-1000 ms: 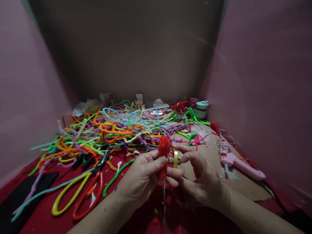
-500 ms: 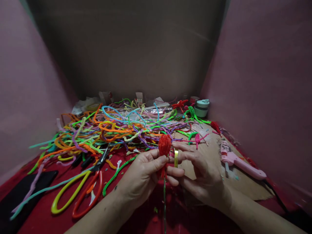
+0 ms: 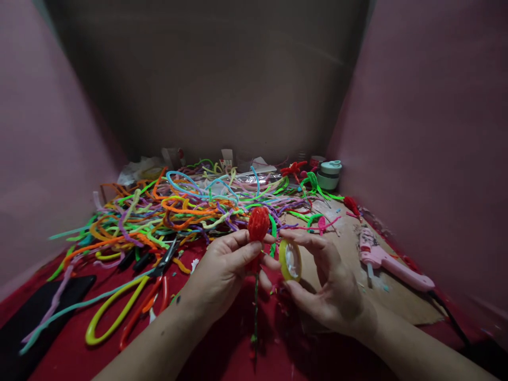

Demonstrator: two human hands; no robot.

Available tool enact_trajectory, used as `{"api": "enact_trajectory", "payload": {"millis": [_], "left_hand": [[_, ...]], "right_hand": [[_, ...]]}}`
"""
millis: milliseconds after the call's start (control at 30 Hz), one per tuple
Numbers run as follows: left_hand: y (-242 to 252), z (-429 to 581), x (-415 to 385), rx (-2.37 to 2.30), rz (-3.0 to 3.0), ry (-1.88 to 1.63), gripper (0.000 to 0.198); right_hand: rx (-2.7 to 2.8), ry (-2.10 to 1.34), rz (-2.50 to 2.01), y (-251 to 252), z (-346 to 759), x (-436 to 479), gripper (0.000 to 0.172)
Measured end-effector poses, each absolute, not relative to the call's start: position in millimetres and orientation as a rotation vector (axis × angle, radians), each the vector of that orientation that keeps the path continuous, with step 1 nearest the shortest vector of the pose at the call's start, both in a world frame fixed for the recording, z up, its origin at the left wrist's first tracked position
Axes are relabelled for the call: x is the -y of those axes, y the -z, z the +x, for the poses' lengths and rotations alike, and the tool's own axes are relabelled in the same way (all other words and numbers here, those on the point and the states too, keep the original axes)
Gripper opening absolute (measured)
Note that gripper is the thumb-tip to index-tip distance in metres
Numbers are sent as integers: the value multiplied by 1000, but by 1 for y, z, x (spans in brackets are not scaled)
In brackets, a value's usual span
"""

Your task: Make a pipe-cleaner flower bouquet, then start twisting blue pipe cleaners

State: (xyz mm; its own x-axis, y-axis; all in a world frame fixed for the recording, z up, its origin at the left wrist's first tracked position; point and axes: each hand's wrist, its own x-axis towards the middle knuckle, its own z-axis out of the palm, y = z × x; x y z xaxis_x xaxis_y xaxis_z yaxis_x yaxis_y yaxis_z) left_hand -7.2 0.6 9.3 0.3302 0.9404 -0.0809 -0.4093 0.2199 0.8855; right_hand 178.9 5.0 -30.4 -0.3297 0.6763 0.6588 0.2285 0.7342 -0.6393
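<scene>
My left hand (image 3: pixel 222 275) is closed around the stem of a red pipe-cleaner flower (image 3: pixel 257 223), whose fuzzy head stands just above my thumb and whose thin green stem hangs down below. My right hand (image 3: pixel 325 286) pinches a small yellow-green roll of tape (image 3: pixel 290 260) between thumb and fingers, right beside the flower. The roll's open face is turned toward me. Both hands hover over the red table cover (image 3: pixel 222 349).
A big tangle of coloured pipe cleaners (image 3: pixel 178 211) fills the table behind my hands. Yellow and orange handled scissors (image 3: pixel 130 304) lie at the left, a black flat object (image 3: pixel 35 312) at far left. A pink glue gun (image 3: pixel 387 264) rests on cardboard (image 3: pixel 357 264) at right; a pale green jar (image 3: pixel 328 175) stands behind.
The tape roll has turned from edge-on to face-on in my right hand. My left hand and the red flower have shifted slightly left and up.
</scene>
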Motion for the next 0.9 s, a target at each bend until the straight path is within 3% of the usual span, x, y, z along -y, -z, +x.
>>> {"api": "enact_trajectory", "payload": {"millis": [467, 900], "left_hand": [[-15, -10, -3, -708, 915, -1060, 20], [-18, -8, 2, -661, 850, -1137, 8]], "right_hand": [[1943, -547, -742, 27, 178, -4, 65], [1935, -544, -749, 28, 181, -6, 65]]}}
